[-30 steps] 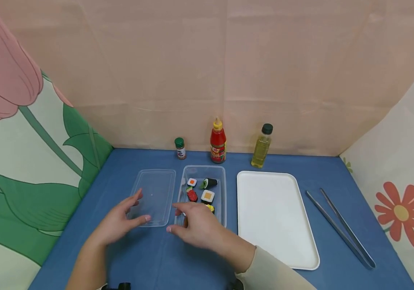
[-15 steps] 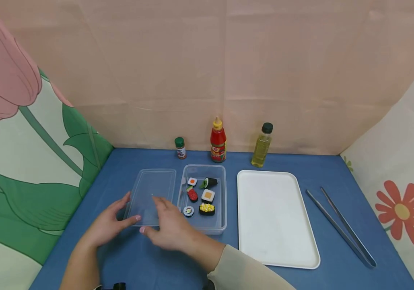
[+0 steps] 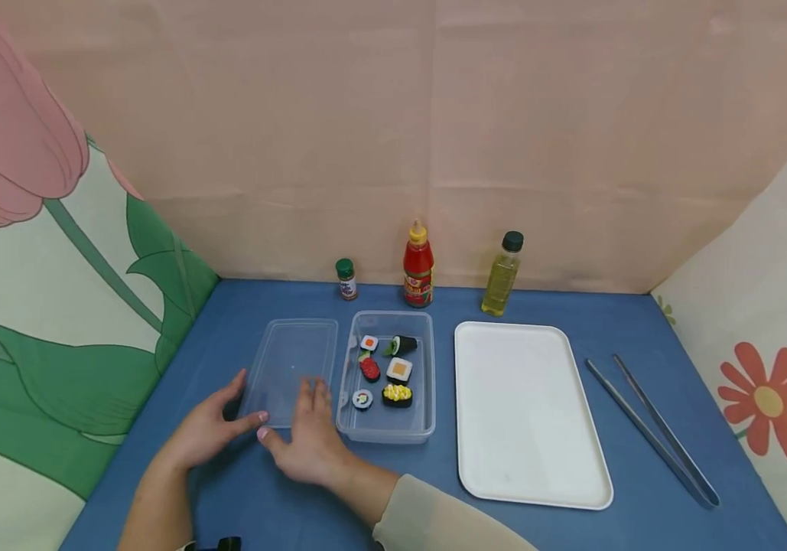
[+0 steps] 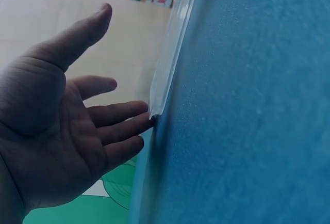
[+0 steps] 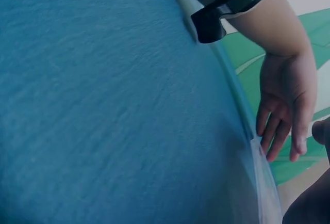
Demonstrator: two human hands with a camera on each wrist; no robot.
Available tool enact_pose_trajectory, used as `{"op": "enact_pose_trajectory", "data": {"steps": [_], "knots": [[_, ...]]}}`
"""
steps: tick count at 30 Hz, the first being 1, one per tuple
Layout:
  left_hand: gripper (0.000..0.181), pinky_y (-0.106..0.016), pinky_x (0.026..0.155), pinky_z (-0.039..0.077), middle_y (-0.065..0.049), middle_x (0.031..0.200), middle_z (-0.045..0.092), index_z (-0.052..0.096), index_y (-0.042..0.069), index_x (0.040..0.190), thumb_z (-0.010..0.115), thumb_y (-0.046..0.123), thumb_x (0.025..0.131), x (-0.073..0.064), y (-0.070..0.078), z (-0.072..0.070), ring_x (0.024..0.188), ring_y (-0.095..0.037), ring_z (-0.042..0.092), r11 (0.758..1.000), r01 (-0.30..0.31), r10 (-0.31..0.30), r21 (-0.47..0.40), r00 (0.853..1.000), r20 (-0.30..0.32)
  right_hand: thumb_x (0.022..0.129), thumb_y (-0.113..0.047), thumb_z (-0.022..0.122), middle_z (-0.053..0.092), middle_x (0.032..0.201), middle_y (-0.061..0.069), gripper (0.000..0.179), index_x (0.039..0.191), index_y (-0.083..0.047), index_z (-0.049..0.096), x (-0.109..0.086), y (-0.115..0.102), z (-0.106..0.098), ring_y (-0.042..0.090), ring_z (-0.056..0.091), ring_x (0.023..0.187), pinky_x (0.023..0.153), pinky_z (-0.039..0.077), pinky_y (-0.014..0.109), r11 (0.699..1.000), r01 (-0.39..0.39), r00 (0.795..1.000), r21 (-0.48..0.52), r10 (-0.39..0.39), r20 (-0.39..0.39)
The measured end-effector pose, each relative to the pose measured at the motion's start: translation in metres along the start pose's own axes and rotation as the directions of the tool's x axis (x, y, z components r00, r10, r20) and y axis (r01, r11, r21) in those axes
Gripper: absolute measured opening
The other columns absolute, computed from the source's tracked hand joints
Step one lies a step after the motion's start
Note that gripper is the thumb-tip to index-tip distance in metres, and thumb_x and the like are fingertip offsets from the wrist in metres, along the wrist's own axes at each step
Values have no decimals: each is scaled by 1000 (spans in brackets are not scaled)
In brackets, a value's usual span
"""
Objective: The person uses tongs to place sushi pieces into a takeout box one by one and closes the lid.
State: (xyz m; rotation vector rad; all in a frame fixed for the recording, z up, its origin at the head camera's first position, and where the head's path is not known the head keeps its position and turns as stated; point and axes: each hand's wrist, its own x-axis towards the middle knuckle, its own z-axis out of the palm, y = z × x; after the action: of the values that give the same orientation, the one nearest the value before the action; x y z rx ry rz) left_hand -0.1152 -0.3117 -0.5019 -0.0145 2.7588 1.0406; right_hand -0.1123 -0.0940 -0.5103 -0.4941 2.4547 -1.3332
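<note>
A flat clear plastic lid lies on the blue table, left of a clear plastic box with several sushi pieces inside. My left hand is at the lid's near left corner, thumb and fingers spread. In the left wrist view, fingertips of that hand meet the lid's edge; whether they bear on it I cannot tell. My right hand reaches over the lid's near right part with extended fingers. Nothing is gripped by either hand. The right wrist view shows the lid edge-on beside the left hand.
Along the back stand a small green-capped jar, a red sauce bottle and a dark-capped oil bottle. Right of the box lies a white tray, then long metal tongs. Fabric walls border the table.
My right hand has moved left from over the box to the lid, uncovering the near sushi pieces. The left hand has drawn slightly back towards the lid's near left corner.
</note>
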Motion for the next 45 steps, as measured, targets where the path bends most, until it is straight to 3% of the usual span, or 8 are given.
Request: {"op": "enact_pose_trajectory", "data": {"steps": [5, 13, 25, 28, 30, 33, 39, 45], "knots": [[104, -70, 112, 29, -32, 160, 31, 21, -6, 162, 76, 48, 93, 2, 2, 1, 148, -55, 26, 1000, 12, -13, 10, 1000, 9, 100, -49, 65, 1, 170, 29, 97, 165, 0, 13, 4, 10, 3, 42, 1, 157, 121, 26, 57, 997, -34, 998, 68, 37, -50], [104, -69, 111, 32, -33, 153, 43, 22, -14, 158, 77, 46, 93, 4, 2, 0, 146, -55, 30, 999, 1, -1, 34, 1000, 17, 98, -51, 67, 3, 170, 27, 100, 165, -1, 13, 7, 14, 2, 39, 5, 158, 122, 25, 56, 991, -65, 997, 116, 69, -36], [104, -60, 108, 43, -32, 154, 43, 19, -13, 159, 78, 42, 94, -6, -2, -6, 142, -51, 41, 994, 45, -48, -98, 998, -38, 99, -49, 66, 4, 172, 20, 98, 166, -3, 11, -3, 6, -1, 30, 7, 159, 123, 26, 49, 988, -13, 999, 151, 18, -34], [103, -52, 107, 47, -30, 157, 42, 18, -10, 161, 76, 44, 95, -9, 1, -8, 143, -49, 40, 992, 39, -47, -120, 997, -65, 100, -49, 64, 3, 173, 18, 96, 166, -4, 11, -7, 1, -4, 27, 4, 159, 124, 22, 49, 987, 18, 999, 160, -11, -46], [101, -34, 102, 52, -27, 158, 42, 20, -7, 162, 75, 45, 96, -11, 4, -10, 143, -46, 42, 991, 31, -43, -131, 995, -92, 101, -48, 63, 3, 173, 17, 94, 166, -2, 11, -9, -2, -7, 26, 3, 159, 125, 21, 49, 986, 42, 998, 158, -34, -54], [95, -10, 89, 47, -21, 159, 43, 22, -2, 163, 71, 48, 98, -13, 9, -13, 143, -43, 43, 990, 16, -35, -143, 991, -128, 103, -47, 61, 2, 173, 16, 92, 166, -2, 12, -12, -8, -13, 24, 1, 159, 125, 19, 48, 984, 69, 996, 164, -59, -65], [85, -3, 84, 43, -14, 161, 43, 27, 9, 164, 69, 45, 100, -17, 18, -16, 143, -36, 44, 974, -21, -29, -226, 976, -215, 103, -46, 61, 5, 174, 13, 90, 166, -3, 14, -14, -17, -29, 20, 2, 159, 126, 19, 45, 976, 94, 993, 197, -79, -83], [80, -6, 94, 44, -13, 158, 47, 35, 8, 162, 78, 25, 96, -18, 23, -14, 139, -12, 50, 936, -146, 25, -321, 935, -353, 104, -39, 62, 9, 174, 10, 85, 165, -2, 18, -16, -19, -40, 19, 6, 159, 125, 19, 45, 971, 128, 989, 204, -109, -101]]}}
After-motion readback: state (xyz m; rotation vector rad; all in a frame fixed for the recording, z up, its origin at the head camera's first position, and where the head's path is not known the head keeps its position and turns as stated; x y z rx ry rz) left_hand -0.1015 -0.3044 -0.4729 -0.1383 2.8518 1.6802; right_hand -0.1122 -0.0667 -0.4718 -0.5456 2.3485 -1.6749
